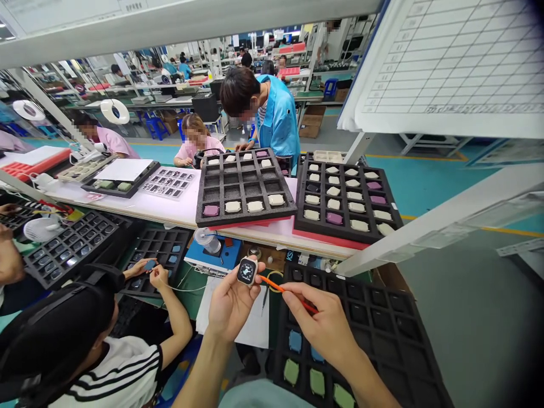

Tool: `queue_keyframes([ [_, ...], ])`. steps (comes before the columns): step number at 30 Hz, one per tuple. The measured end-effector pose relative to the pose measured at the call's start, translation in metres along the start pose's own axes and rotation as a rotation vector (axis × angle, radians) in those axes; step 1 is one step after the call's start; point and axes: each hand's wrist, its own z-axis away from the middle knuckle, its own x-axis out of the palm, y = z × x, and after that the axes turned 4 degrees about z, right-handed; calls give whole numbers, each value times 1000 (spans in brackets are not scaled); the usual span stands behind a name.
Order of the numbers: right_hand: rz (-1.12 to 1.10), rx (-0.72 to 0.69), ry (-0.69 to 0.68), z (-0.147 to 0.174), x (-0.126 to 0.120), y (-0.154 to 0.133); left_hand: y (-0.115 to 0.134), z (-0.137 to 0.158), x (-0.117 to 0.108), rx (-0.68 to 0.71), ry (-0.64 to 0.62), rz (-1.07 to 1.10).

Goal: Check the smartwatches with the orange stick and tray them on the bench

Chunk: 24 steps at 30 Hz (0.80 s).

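Observation:
A smartwatch body (pixel 247 271) with a pale case and no strap is gripped at its edges by my left hand (pixel 232 300), its lit dial facing me. Pinched in my right hand (pixel 321 317) is a thin orange stick-like tool (pixel 272 283), whose tip reaches the right side of the watch. I cannot tell whether the tip touches the case. Below both hands lies a white paper sheet (pixel 255 326). Under my right forearm, a black foam tray (pixel 382 340) holds green watch cases (pixel 317 382) and a blue one (pixel 294 341).
Foam trays (pixel 244 192) of cream and purple cases stand on the raised shelf (pixel 182 209). A blue device (pixel 212 258) with a clear cup sits behind my hands. At left, a co-worker (pixel 102 340) handles a blue piece. A white post (pixel 446 221) slants across the right.

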Motion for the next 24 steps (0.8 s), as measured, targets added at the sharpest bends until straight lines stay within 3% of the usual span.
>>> queue_keyframes([
  [9,-29,-22,25,7,-4,0,-12,-6,-9,224,-27,-140],
  [18,-33,-81,15,11,-2,-11,-28,-10,-10,616,-4,-395],
  [24,-30,-72,20,10,0,-10,-30,-9,-13,791,-57,-560],
])
